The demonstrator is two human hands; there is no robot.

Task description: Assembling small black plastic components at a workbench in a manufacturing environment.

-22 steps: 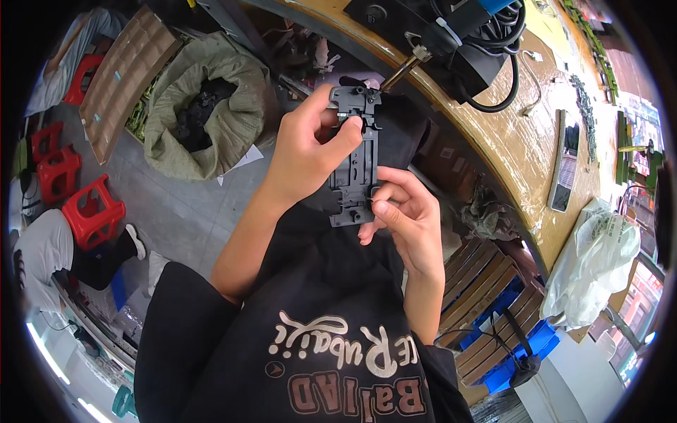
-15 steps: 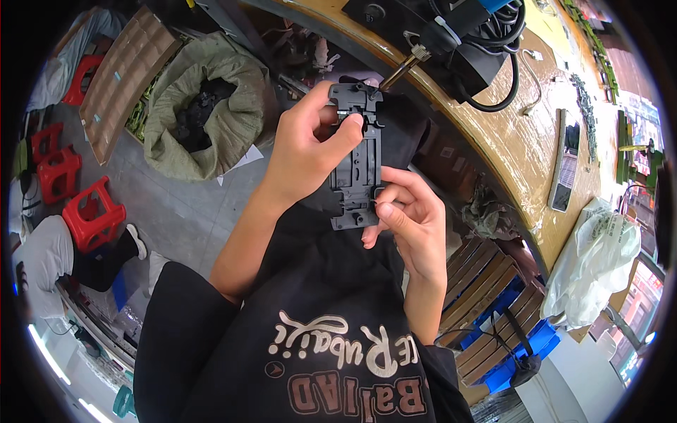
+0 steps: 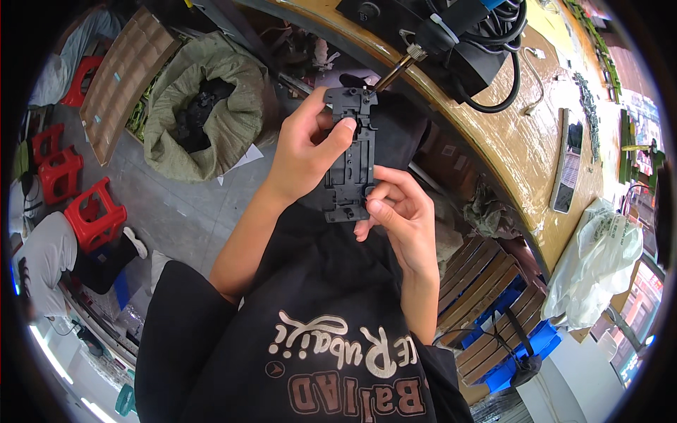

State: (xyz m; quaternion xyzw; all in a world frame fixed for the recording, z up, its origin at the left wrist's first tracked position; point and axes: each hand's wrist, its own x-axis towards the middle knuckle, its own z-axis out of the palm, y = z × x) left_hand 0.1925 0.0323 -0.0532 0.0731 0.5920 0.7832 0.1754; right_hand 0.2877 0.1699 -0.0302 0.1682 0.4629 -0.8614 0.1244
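Part (image 3: pixel 360 156), black and long, is at upper centre of the frame, its upper end pinched in the left hand (image 3: pixel 302 156). The right hand (image 3: pixel 403 220) curls at its lower right edge; whether it grips anything, I cannot tell. A sack (image 3: pixel 242 113) stands upper left.
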